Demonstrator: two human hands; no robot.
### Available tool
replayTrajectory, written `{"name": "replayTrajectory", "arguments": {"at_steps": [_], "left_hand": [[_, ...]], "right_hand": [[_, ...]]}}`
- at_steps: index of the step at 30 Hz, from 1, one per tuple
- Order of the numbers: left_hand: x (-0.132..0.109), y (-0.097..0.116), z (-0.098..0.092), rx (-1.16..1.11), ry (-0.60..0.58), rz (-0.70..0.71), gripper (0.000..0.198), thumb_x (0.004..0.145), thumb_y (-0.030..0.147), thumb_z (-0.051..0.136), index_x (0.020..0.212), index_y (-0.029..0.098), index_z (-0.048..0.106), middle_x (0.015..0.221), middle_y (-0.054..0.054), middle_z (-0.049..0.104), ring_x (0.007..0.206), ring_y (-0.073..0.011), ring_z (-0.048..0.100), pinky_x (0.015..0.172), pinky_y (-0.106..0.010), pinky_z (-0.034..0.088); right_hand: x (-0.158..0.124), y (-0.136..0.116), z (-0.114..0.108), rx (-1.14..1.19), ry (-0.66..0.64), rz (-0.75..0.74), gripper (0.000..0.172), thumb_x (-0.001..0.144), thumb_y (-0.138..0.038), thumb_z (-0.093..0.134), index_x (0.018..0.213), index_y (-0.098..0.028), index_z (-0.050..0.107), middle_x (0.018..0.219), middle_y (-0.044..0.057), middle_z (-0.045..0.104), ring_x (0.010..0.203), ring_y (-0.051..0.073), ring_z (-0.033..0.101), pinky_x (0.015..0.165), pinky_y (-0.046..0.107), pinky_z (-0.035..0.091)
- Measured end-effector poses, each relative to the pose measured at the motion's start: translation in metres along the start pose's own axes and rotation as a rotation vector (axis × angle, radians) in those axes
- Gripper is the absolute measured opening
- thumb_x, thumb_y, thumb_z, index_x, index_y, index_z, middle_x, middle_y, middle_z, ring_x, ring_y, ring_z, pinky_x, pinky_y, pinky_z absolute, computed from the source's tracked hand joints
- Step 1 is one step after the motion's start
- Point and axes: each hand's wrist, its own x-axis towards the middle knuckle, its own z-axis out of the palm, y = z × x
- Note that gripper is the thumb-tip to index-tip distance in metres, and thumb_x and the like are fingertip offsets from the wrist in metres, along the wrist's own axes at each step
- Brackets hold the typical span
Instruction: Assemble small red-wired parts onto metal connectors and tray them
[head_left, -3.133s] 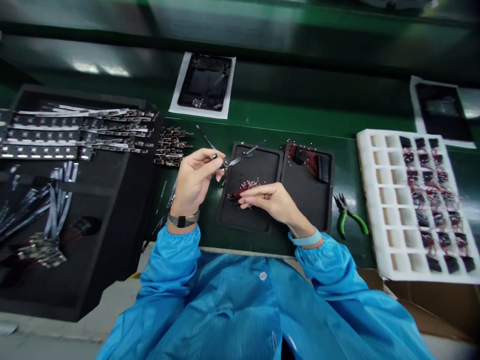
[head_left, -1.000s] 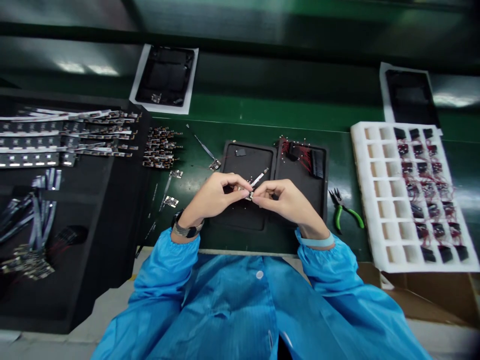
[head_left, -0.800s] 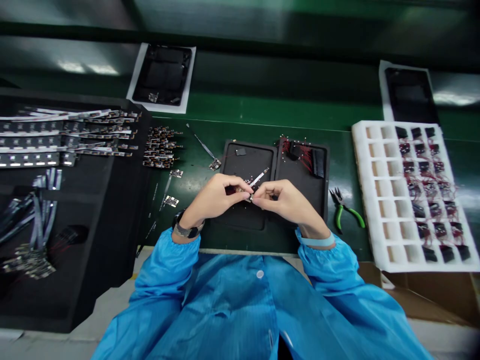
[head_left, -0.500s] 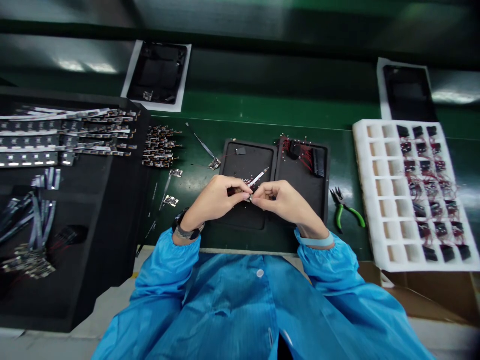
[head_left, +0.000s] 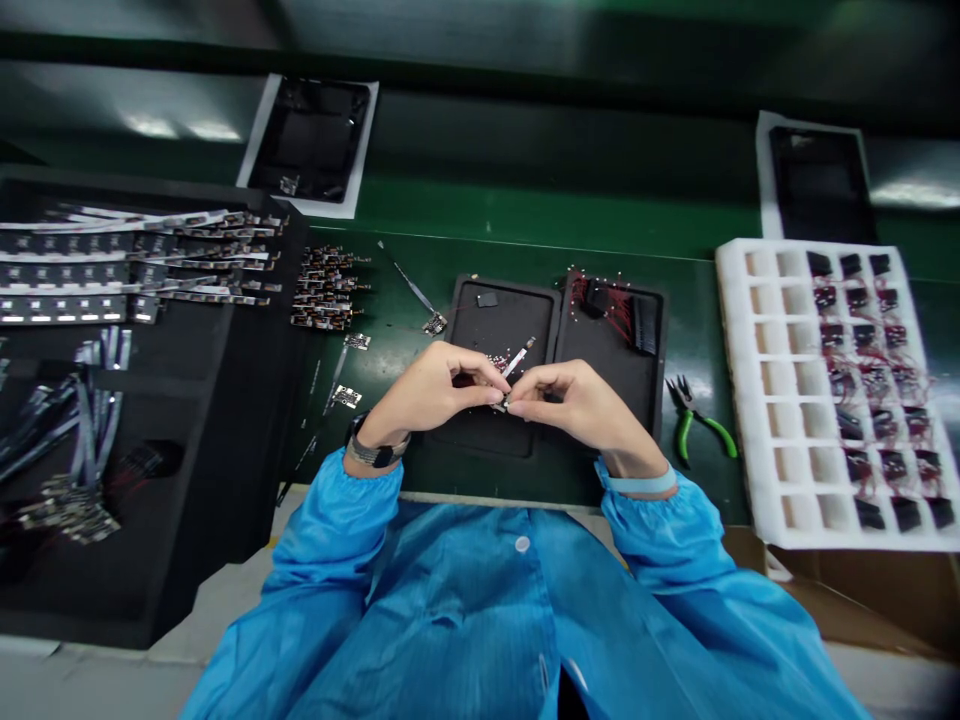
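Over the left black tray [head_left: 465,442], my left hand [head_left: 442,388] and my right hand [head_left: 566,400] meet, fingertips close together. Both pinch a small circuit board [head_left: 501,404], mostly covered by the fingers. From it a pale flat ribbon cable [head_left: 517,360] sticks up and to the right. Tiny red-and-white bits lie in the tray just behind my left fingers. A small black block [head_left: 487,299] sits farther back in that tray. The right black tray [head_left: 609,372] holds black parts with red wires [head_left: 611,305].
Green-handled pliers [head_left: 699,422] lie right of the trays. A white foam tray [head_left: 780,400] holds black parts with red wires. Boards with ribbon cables [head_left: 346,397] lie on the left. A large black bin [head_left: 217,430] with ribbon strips stands farther left. Two dark tablet-like panels [head_left: 315,140] lie behind.
The view has shifted slightly, so the surroundings sit a little differently in frame. Both hands keep their pinch on the circuit board, with scarcely any movement of the fingers.
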Motion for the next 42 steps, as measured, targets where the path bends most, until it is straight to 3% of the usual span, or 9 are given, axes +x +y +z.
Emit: {"name": "replayTrajectory", "arguments": {"at_steps": [17, 19, 23, 25, 28, 29, 32, 35, 42], "left_hand": [[0.002, 0.002, 0.005, -0.045, 0.046, -0.008, 0.007, 0.083, 0.022, 0.081, 0.087, 0.017, 0.083, 0.082, -0.006, 0.081, 0.075, -0.0182, 0.074, 0.072, -0.029, 0.056], [0.001, 0.003, 0.005, -0.053, 0.099, 0.019, 0.009, 0.083, 0.022, 0.081, 0.090, 0.017, 0.083, 0.084, -0.007, 0.080, 0.077, -0.0183, 0.074, 0.074, -0.029, 0.058], [-0.004, 0.011, -0.001, -0.116, 0.253, 0.114, 0.022, 0.082, 0.020, 0.083, 0.103, 0.017, 0.082, 0.088, -0.007, 0.079, 0.080, -0.0175, 0.073, 0.078, -0.030, 0.060], [-0.010, 0.019, -0.006, -0.124, 0.317, 0.177, 0.032, 0.081, 0.019, 0.082, 0.113, 0.018, 0.081, 0.090, -0.006, 0.077, 0.081, -0.0163, 0.072, 0.079, -0.029, 0.060], [-0.018, 0.035, -0.013, -0.097, 0.386, 0.250, 0.034, 0.083, 0.019, 0.080, 0.117, 0.020, 0.081, 0.094, -0.005, 0.072, 0.082, -0.0156, 0.070, 0.080, -0.030, 0.060], [-0.020, 0.042, -0.015, -0.084, 0.404, 0.264, 0.031, 0.084, 0.019, 0.079, 0.115, 0.021, 0.082, 0.096, -0.005, 0.072, 0.083, -0.0158, 0.070, 0.080, -0.031, 0.060], [-0.022, 0.059, -0.018, -0.049, 0.427, 0.300, 0.023, 0.084, 0.019, 0.079, 0.106, 0.020, 0.084, 0.096, -0.006, 0.073, 0.084, -0.0172, 0.072, 0.081, -0.031, 0.060], [-0.018, 0.069, -0.019, -0.042, 0.486, 0.339, 0.017, 0.082, 0.020, 0.080, 0.098, 0.019, 0.084, 0.094, -0.006, 0.076, 0.088, -0.0189, 0.072, 0.084, -0.032, 0.060], [-0.005, 0.062, -0.026, -0.078, 0.667, 0.321, 0.024, 0.081, 0.022, 0.080, 0.105, 0.019, 0.082, 0.097, -0.005, 0.077, 0.087, -0.0181, 0.071, 0.084, -0.031, 0.060]], "right_hand": [[0.002, 0.003, 0.002, 0.002, 0.016, -0.043, 0.022, 0.085, -0.037, 0.084, 0.085, -0.016, 0.079, 0.073, 0.003, 0.072, 0.065, 0.014, 0.059, 0.063, 0.029, 0.045], [0.000, 0.000, -0.001, -0.048, 0.094, -0.127, 0.019, 0.085, -0.035, 0.084, 0.091, -0.017, 0.080, 0.083, 0.004, 0.075, 0.076, 0.017, 0.065, 0.071, 0.031, 0.049], [-0.019, -0.016, -0.020, -0.042, 0.428, -0.424, 0.010, 0.091, -0.030, 0.080, 0.097, -0.022, 0.080, 0.100, 0.007, 0.076, 0.098, 0.022, 0.068, 0.087, 0.037, 0.052], [-0.030, -0.023, -0.030, -0.010, 0.265, -0.475, 0.014, 0.097, -0.031, 0.072, 0.091, -0.021, 0.079, 0.090, 0.007, 0.076, 0.086, 0.021, 0.069, 0.079, 0.036, 0.053], [-0.029, -0.023, -0.029, -0.119, -0.309, -0.329, 0.019, 0.098, -0.034, 0.072, 0.102, -0.018, 0.080, 0.092, 0.008, 0.079, 0.075, 0.017, 0.068, 0.068, 0.031, 0.052], [-0.024, -0.021, -0.023, -0.158, -0.384, -0.261, 0.024, 0.096, -0.035, 0.074, 0.112, -0.018, 0.078, 0.098, 0.008, 0.079, 0.075, 0.016, 0.068, 0.066, 0.029, 0.051], [0.003, -0.010, 0.002, -0.084, -0.201, -0.156, 0.051, 0.091, -0.038, 0.079, 0.136, -0.021, 0.064, 0.117, 0.009, 0.075, 0.083, 0.014, 0.067, 0.070, 0.027, 0.055], [0.030, -0.006, 0.023, 0.119, -0.102, -0.188, 0.067, 0.081, -0.033, 0.087, 0.141, -0.024, 0.058, 0.132, 0.010, 0.067, 0.091, 0.015, 0.067, 0.079, 0.029, 0.058], [0.052, -0.024, 0.038, 0.225, -0.061, -0.164, 0.036, 0.083, -0.035, 0.084, 0.111, -0.015, 0.072, 0.101, 0.007, 0.077, 0.067, 0.008, 0.061, 0.060, 0.021, 0.049]]}}
